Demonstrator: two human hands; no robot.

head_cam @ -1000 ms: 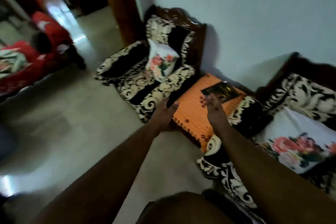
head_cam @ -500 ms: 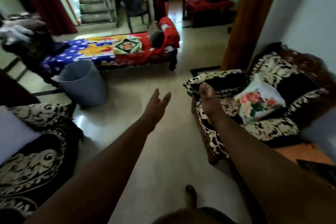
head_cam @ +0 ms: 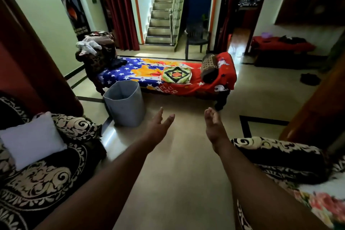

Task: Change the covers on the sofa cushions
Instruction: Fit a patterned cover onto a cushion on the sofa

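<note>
A plain white cushion [head_cam: 32, 141] leans on the black-and-cream patterned sofa [head_cam: 43, 179] at the left. At the lower right a cushion in a floral cover [head_cam: 325, 204] lies on a second patterned sofa [head_cam: 280, 157]. My left hand [head_cam: 158, 129] and my right hand [head_cam: 213, 127] are stretched out over the bare floor between the two sofas, fingers relaxed, holding nothing. Neither hand touches a cushion.
A grey fabric bin [head_cam: 125, 103] stands on the floor ahead of my left hand. Behind it is a daybed [head_cam: 168, 76] with a bright red and blue sheet, a folded cloth and a bolster. A pile of clothes [head_cam: 97, 45], a dark chair [head_cam: 197, 38] and stairs lie farther back.
My view has swung left, from the armchair and orange side table to the middle of the room. Both hands left the table and now hang empty over the floor.
</note>
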